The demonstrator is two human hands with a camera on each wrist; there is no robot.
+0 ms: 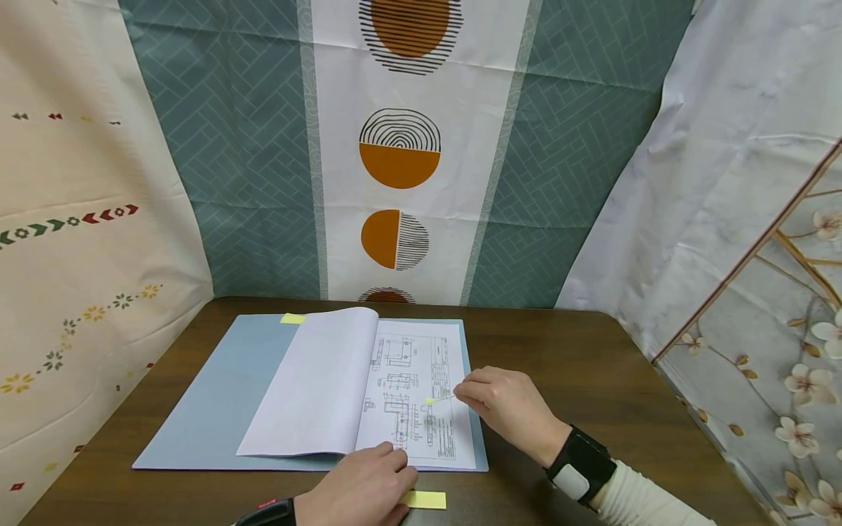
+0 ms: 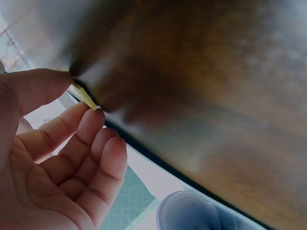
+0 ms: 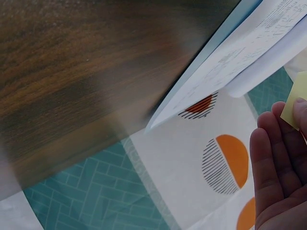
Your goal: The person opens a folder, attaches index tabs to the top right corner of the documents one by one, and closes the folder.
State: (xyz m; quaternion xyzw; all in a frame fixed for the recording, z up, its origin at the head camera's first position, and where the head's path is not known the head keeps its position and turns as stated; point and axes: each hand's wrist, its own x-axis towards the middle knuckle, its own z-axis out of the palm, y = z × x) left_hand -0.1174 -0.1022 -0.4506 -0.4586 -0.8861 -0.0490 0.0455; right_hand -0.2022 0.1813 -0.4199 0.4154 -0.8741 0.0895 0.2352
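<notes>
A stapled or bound set of white drawing sheets [image 1: 419,365] lies open in a light blue folder [image 1: 204,409], its left page [image 1: 309,387] turned over and curving up at the spine. My right hand [image 1: 513,402] pinches a small yellow sticky note [image 3: 293,100] between thumb and fingers, just above the printed page's right side. At the table's front edge, my left hand [image 1: 368,486] holds a yellow sticky note pad [image 1: 426,500] by its left end. The left wrist view shows the thumb and curled fingertips at the yellow strip [image 2: 85,95].
The brown wooden table [image 1: 546,343] extends right of the folder. Another yellow tab [image 1: 292,318] sticks to the folder's top edge. Patterned curtains [image 1: 263,146] hang behind the table and on both sides.
</notes>
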